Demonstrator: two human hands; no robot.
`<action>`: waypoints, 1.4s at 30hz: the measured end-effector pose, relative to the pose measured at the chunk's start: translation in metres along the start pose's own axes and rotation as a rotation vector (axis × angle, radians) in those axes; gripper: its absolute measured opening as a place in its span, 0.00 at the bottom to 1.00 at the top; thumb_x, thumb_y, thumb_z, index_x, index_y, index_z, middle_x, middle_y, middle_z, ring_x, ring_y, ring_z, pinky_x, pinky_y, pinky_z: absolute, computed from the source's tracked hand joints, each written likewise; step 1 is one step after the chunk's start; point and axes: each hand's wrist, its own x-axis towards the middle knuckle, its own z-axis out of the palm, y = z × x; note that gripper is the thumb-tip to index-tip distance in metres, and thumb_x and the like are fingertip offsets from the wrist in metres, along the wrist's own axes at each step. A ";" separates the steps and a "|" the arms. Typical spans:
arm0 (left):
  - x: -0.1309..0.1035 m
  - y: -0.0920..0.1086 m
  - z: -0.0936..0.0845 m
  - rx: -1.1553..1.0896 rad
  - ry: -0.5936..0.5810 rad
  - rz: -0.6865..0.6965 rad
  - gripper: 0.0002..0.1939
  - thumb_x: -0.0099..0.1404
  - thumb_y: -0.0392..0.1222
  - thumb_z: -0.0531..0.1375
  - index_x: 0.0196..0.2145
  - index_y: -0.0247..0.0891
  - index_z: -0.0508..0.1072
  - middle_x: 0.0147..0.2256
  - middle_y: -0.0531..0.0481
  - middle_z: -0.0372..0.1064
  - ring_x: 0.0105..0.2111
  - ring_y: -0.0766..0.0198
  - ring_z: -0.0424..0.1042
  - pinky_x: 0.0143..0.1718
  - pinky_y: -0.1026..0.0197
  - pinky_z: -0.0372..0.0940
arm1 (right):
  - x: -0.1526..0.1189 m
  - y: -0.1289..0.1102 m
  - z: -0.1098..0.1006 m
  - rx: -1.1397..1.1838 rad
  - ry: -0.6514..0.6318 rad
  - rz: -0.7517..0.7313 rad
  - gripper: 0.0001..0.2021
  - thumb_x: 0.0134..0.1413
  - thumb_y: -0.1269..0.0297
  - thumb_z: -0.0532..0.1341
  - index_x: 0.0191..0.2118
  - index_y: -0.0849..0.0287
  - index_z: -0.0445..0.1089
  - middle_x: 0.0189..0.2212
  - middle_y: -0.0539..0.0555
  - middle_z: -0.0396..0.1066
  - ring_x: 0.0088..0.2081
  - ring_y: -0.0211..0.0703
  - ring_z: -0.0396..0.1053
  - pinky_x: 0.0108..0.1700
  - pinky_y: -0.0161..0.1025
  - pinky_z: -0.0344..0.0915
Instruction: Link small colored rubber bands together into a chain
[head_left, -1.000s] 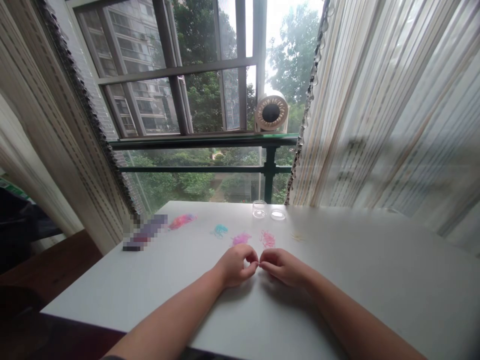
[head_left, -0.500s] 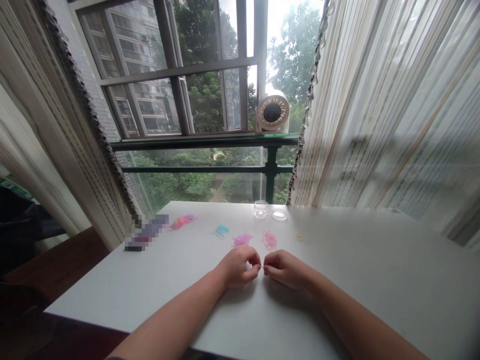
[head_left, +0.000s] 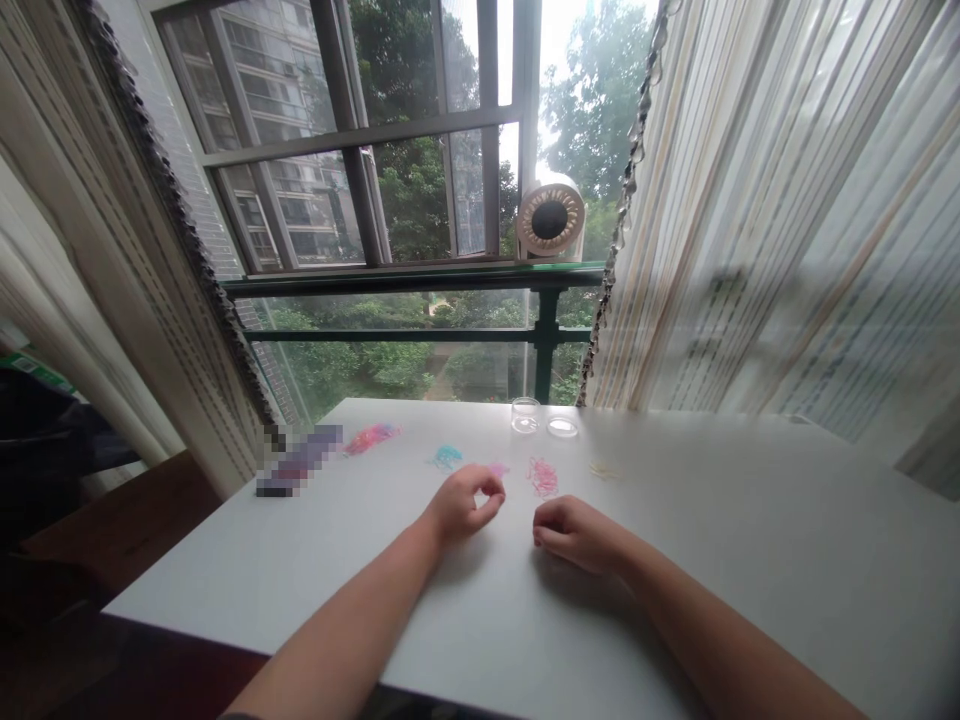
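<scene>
My left hand (head_left: 459,506) rests on the white table (head_left: 735,540) with thumb and forefinger pinched together right beside a small purple heap of tiny rubber bands (head_left: 499,469). Whether a band is between the fingertips is too small to see. My right hand (head_left: 576,531) lies curled on the table a little to the right, fingers closed, just below a pink heap of bands (head_left: 542,477). A teal heap (head_left: 445,457) and a red-pink heap (head_left: 370,437) lie further left; a few pale yellow bands (head_left: 601,469) lie to the right.
A small clear jar (head_left: 525,415) and its lid (head_left: 562,427) stand at the table's far edge. A dark blurred-out object (head_left: 298,461) lies at the left edge. Behind are a window railing, a round white fan (head_left: 550,221) and striped curtains on both sides.
My hands were touching fingertip to fingertip; they have drawn apart. The left hand moved forward and left to the purple heap, the right hand stayed about where it was.
</scene>
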 end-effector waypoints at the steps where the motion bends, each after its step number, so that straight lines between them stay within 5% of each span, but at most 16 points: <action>1: 0.001 -0.009 -0.006 0.019 0.050 -0.043 0.06 0.56 0.38 0.55 0.29 0.37 0.71 0.28 0.49 0.69 0.31 0.65 0.66 0.37 0.63 0.61 | 0.000 -0.001 0.000 -0.004 0.006 0.008 0.09 0.47 0.69 0.53 0.24 0.63 0.68 0.19 0.48 0.63 0.23 0.32 0.57 0.25 0.30 0.52; 4: 0.003 -0.041 -0.026 0.113 0.192 -0.246 0.07 0.56 0.40 0.55 0.29 0.38 0.73 0.30 0.49 0.71 0.34 0.64 0.68 0.39 0.63 0.62 | 0.000 -0.002 -0.001 -0.021 0.008 0.024 0.09 0.49 0.68 0.53 0.26 0.63 0.69 0.21 0.49 0.65 0.24 0.33 0.59 0.26 0.30 0.54; 6: 0.000 -0.061 -0.036 0.181 0.205 -0.462 0.07 0.55 0.41 0.56 0.28 0.39 0.73 0.31 0.50 0.72 0.34 0.63 0.68 0.38 0.63 0.62 | 0.000 -0.002 -0.001 -0.031 -0.003 0.033 0.10 0.50 0.66 0.53 0.26 0.62 0.69 0.21 0.49 0.66 0.24 0.34 0.60 0.26 0.31 0.54; 9: -0.004 -0.080 -0.042 0.213 0.206 -0.591 0.08 0.54 0.42 0.57 0.29 0.38 0.75 0.30 0.49 0.73 0.31 0.61 0.69 0.34 0.62 0.62 | 0.000 -0.002 -0.001 -0.035 -0.011 0.039 0.10 0.50 0.65 0.53 0.27 0.62 0.69 0.22 0.49 0.67 0.24 0.34 0.60 0.26 0.31 0.54; 29: -0.003 -0.084 -0.044 0.200 0.225 -0.634 0.12 0.57 0.40 0.56 0.36 0.40 0.77 0.39 0.48 0.74 0.39 0.59 0.71 0.42 0.62 0.63 | 0.000 -0.006 -0.003 -0.033 -0.016 0.059 0.10 0.50 0.64 0.54 0.27 0.61 0.70 0.22 0.50 0.68 0.24 0.35 0.60 0.27 0.32 0.55; 42: -0.006 -0.095 -0.044 0.063 0.287 -0.651 0.12 0.57 0.38 0.55 0.37 0.38 0.75 0.36 0.49 0.75 0.38 0.61 0.72 0.44 0.61 0.64 | 0.000 -0.005 -0.003 -0.022 -0.019 0.070 0.09 0.50 0.64 0.54 0.27 0.61 0.70 0.22 0.50 0.67 0.24 0.35 0.59 0.26 0.32 0.54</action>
